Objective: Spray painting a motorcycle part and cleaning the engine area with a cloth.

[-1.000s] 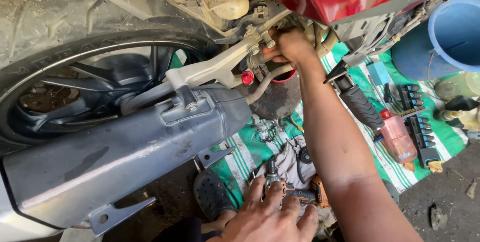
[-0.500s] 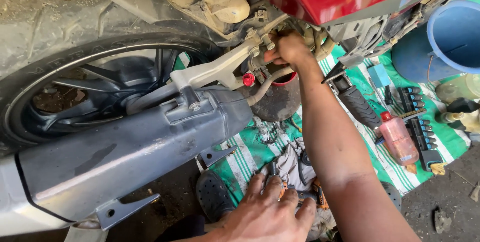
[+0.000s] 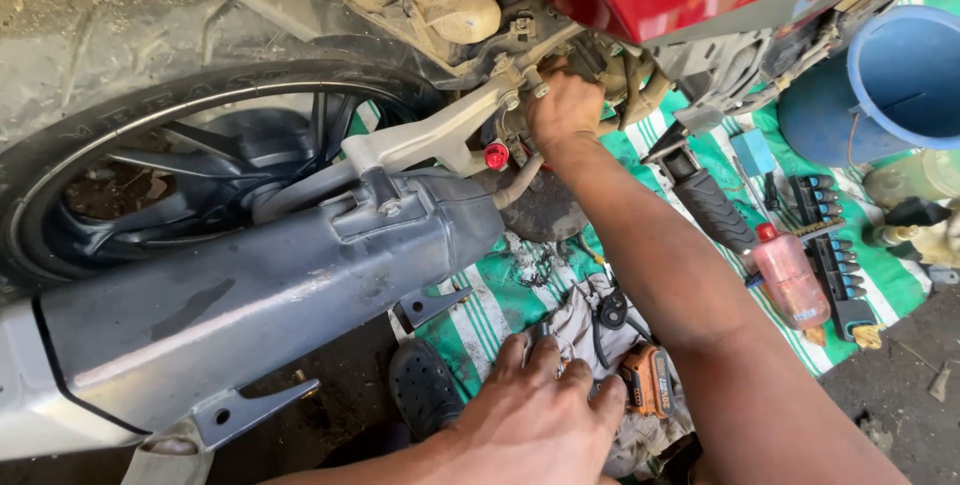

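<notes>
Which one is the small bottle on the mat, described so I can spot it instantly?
Start at the blue bucket at the right, then drop down the green striped mat. The bottle lies beside the rack of sockets: clear pinkish plastic with a red cap, the only one there.

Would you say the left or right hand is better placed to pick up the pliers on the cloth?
Left, probably: the left hand rests beside the pliers, while the right hand is up at the motorcycle's frame.
</notes>
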